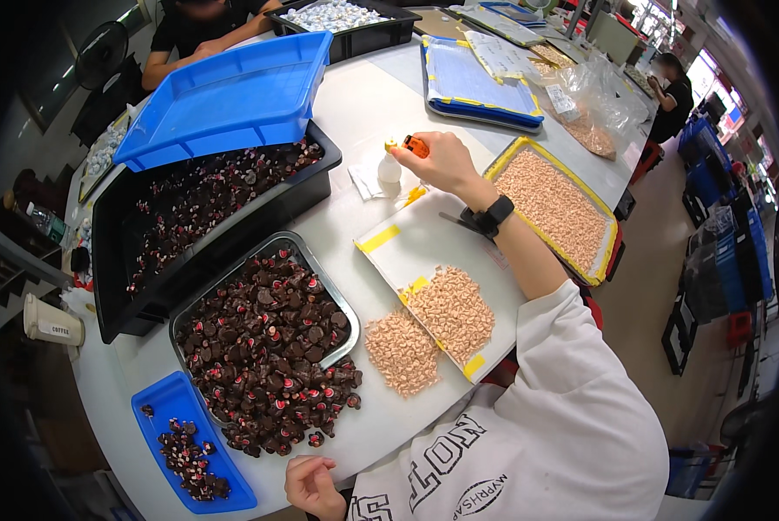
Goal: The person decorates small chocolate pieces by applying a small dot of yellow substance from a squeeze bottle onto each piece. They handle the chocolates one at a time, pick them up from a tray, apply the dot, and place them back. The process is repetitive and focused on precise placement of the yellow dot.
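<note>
— So where's the orange tool [416,145]?
— Upper centre of the frame, pinched in the right hand [442,162], beside a small white bottle [389,167] on the table [363,104].
— And the left hand [313,486]?
— Bottom edge, loosely curled, holding nothing, near the dark pieces [272,365].

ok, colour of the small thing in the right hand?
Orange, pinched in the right hand fingertips: the small object. Head view shows it best.

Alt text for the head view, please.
A person's right hand grips a small orange tool beside a white bottle; the left hand rests near a metal tray heaped with dark parts, beside piles of beige pellets.
</note>
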A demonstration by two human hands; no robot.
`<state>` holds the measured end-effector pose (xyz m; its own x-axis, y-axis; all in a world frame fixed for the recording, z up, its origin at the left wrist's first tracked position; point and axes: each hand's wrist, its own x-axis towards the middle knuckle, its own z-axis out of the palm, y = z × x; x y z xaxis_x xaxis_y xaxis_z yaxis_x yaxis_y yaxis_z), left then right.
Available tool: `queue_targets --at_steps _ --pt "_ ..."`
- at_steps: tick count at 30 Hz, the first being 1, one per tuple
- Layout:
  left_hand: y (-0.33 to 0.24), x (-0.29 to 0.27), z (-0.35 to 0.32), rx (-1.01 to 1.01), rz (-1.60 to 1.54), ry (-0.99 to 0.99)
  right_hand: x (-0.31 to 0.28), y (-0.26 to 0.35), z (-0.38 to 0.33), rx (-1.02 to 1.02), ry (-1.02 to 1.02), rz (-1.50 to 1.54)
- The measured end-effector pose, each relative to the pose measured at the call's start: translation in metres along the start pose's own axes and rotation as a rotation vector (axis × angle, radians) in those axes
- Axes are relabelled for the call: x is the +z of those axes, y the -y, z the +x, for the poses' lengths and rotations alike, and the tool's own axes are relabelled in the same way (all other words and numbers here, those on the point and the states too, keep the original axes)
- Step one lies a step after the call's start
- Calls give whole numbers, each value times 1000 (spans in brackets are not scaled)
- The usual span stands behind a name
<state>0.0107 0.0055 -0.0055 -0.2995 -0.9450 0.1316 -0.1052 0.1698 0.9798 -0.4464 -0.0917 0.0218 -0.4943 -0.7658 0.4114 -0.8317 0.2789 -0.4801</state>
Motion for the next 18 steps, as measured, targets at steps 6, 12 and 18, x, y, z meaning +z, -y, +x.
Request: queue_targets --at_steps 6,12,18 --pt "0 1 0 7 -53 -3 3 -2 -1 7 8 12" --pt "0 0 1 41 -42 5 1 1 -1 48 50 1" --pt "0 1 1 26 -37 -4 0 2 0 105 98 10"
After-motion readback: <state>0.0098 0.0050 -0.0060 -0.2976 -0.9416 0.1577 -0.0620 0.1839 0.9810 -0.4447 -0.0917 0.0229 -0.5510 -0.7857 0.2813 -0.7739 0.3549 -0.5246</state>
